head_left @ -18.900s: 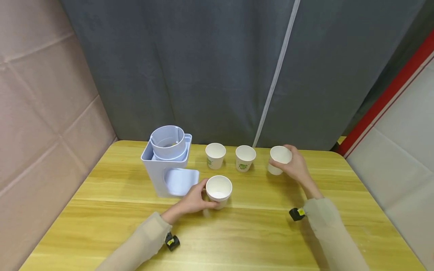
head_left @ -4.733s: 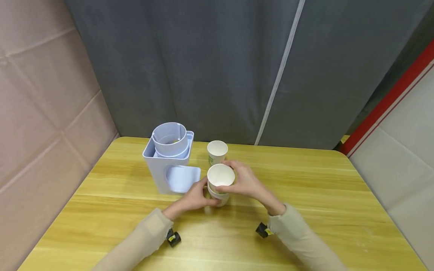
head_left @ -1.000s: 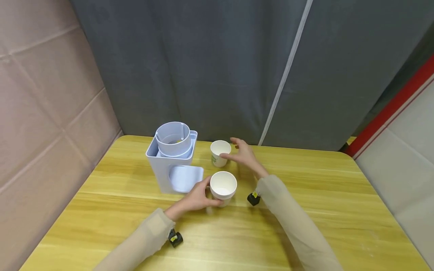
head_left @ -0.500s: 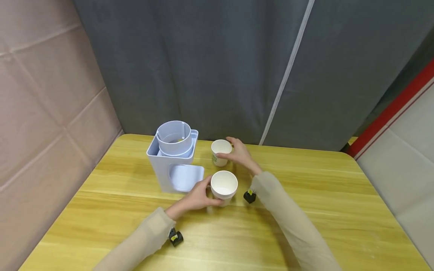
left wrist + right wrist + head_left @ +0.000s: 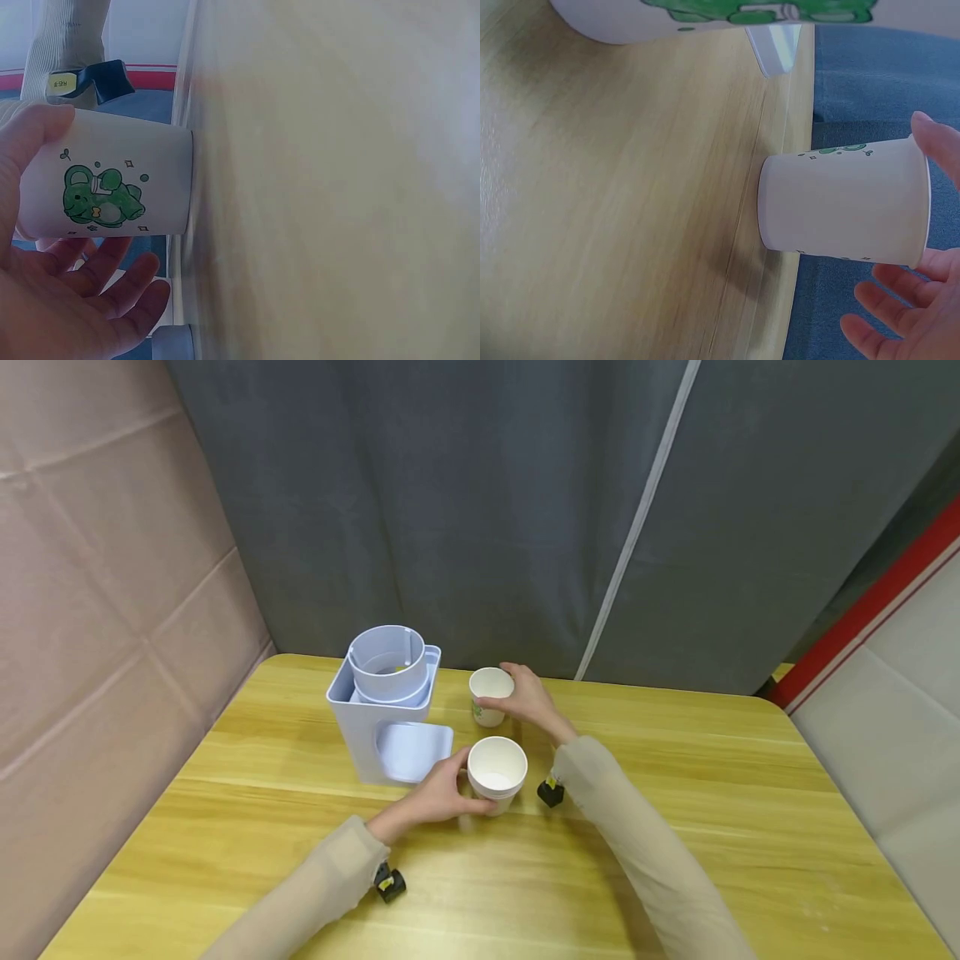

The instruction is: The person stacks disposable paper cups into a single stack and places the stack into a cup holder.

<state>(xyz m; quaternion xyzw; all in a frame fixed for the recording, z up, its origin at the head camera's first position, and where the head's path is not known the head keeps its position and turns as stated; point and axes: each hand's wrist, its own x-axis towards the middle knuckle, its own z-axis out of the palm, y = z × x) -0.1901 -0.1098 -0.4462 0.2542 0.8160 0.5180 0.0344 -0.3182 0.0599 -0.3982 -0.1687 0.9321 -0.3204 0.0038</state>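
In the head view my left hand (image 5: 437,793) holds a short stack of white paper cups (image 5: 497,768) upright on the table, thumb in front and fingers at the left side. The left wrist view shows a green cartoon animal on the stack's outer cup (image 5: 112,180). Behind the stack, a single paper cup (image 5: 489,713) stands near the table's far edge. My right hand (image 5: 529,698) grips it just under the rim, thumb in front and index finger behind. In the right wrist view the cup's base (image 5: 771,202) sits at the tabletop, and the lower fingers spread loosely.
Left of the cups stands a pale blue plastic holder (image 5: 352,735) with a round tube (image 5: 386,668) in its top and a flat tray (image 5: 414,752) at its foot. A grey curtain (image 5: 465,527) hangs behind the wooden table (image 5: 712,793).
Earlier, three cups stood along the back; the right hand brought two to the stack. In the last second it closes onto the remaining back cup. The left hand stays on the stack.
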